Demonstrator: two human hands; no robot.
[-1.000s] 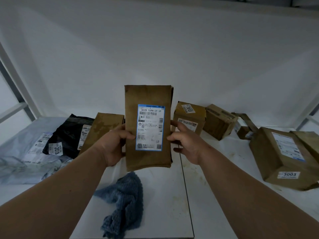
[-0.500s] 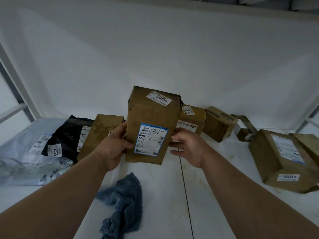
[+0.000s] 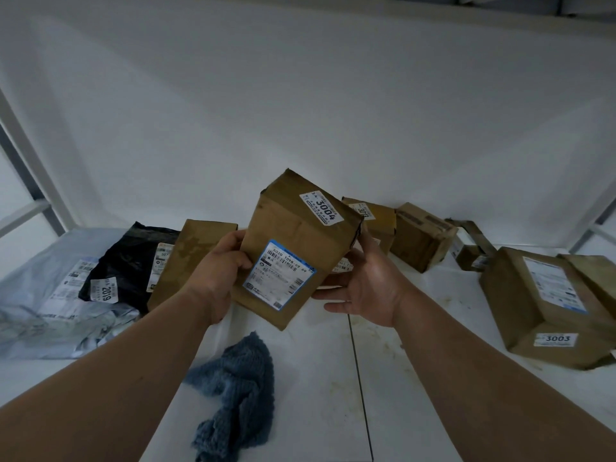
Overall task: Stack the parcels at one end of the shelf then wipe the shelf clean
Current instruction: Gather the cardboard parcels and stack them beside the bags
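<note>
I hold a brown parcel marked 3004 point(image 3: 296, 241) above the middle of the white shelf point(image 3: 333, 378), tilted with its top leaning right. My left hand point(image 3: 220, 271) grips its left side. My right hand point(image 3: 370, 281) cups its right side from below, fingers spread. A blue cloth point(image 3: 236, 391) lies crumpled on the shelf under the parcel. Left of it lie a brown parcel point(image 3: 186, 258), a black bag marked 2019 point(image 3: 130, 265) and a grey mailer point(image 3: 50, 295).
At the back right stand two small brown boxes point(image 3: 376, 218) point(image 3: 423, 238) and a small strapped packet point(image 3: 470, 251). A large brown parcel marked 3003 point(image 3: 546, 305) lies at the right, another point(image 3: 596, 275) behind it. A white back wall and shelf uprights point(image 3: 30, 151) bound the space.
The held parcel has tipped from upright, label facing me, to leaning forward and right, so its 3004 end shows. My right hand has slid under its right side.
</note>
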